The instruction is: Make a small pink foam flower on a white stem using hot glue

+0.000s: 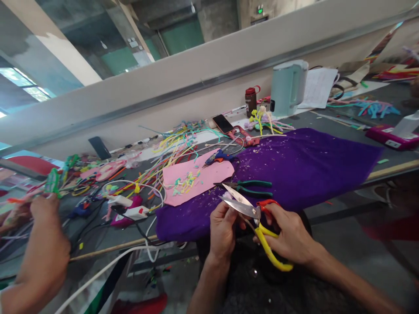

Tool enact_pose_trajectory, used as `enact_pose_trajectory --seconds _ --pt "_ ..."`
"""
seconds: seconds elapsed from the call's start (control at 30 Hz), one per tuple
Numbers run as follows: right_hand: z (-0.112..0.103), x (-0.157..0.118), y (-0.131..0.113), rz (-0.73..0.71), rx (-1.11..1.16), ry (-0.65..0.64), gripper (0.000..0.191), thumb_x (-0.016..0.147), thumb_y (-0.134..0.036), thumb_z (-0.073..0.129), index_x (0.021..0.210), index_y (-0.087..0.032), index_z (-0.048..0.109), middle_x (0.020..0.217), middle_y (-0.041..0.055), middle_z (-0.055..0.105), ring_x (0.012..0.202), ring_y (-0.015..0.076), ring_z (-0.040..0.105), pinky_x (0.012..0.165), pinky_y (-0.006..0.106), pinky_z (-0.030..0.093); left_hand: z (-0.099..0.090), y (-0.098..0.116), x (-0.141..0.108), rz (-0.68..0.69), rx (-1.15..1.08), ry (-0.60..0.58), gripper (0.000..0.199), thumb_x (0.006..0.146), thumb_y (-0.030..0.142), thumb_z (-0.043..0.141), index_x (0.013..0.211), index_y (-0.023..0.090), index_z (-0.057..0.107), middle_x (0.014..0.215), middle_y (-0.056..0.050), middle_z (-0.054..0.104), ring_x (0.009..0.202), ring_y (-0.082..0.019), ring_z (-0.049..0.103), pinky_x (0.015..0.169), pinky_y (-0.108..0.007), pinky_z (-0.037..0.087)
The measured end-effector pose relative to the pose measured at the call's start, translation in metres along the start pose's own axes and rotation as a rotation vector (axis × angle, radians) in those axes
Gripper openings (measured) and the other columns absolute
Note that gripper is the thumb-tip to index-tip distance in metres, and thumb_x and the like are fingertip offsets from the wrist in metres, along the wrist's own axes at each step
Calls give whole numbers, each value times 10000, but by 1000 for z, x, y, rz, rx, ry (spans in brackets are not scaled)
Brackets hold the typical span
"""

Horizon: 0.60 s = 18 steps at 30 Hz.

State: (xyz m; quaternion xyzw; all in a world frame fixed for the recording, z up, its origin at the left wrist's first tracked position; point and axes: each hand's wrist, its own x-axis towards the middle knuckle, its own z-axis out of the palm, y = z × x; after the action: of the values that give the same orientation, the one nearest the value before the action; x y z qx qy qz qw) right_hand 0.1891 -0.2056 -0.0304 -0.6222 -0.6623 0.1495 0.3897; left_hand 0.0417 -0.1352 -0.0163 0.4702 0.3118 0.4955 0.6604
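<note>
My right hand (288, 231) is closed on yellow-handled scissors (270, 250), whose blades are parted and point up and left. A red handle (268, 203) also shows at those fingers. Just left of it, my left hand (224, 226) pinches a small pale pinkish piece (228, 197) beside the blades; most of that piece is hidden. Both hands are over the near edge of a purple cloth (294, 170). Dark green-handled pliers (253, 188) lie right behind the blades. Past them, a pink sheet (173, 174) holds small cut yellow and green bits, with a blue glue gun (219, 158) on its right end.
Bundles of coloured stems (176, 146), a phone (223, 124), a brown bottle (250, 101) and a pale green jug (288, 87) stand or lie behind. White cables and a power strip (135, 213) are at left, near another person's arm (46, 244).
</note>
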Motion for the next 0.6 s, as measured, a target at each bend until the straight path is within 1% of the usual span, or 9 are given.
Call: enact_pose_trajectory --seconds 0.13,0.33,0.6 --pt "0 1 0 -4 5 -7 489 626 -364 691 1022 -163 486 707 -16 515 599 128 499 556 236 371 -1 0 1 1 -2 3 126 761 268 595 735 148 622 600 -2 629 421 -64 480 393 -164 377" --pt "1 1 0 6 12 8 463 642 -345 674 1026 -155 500 696 -14 516 590 125 509 552 232 377 1 1 1 -3 -16 24 115 749 267 609 739 153 624 594 7 616 457 -77 509 402 -167 383" --pt "5 2 4 -18 18 35 458 650 -297 671 1050 -158 495 687 -18 514 571 116 506 536 220 379 0 -1 1 14 -18 35 107 749 258 610 742 151 620 587 12 606 458 -76 507 402 -166 381"
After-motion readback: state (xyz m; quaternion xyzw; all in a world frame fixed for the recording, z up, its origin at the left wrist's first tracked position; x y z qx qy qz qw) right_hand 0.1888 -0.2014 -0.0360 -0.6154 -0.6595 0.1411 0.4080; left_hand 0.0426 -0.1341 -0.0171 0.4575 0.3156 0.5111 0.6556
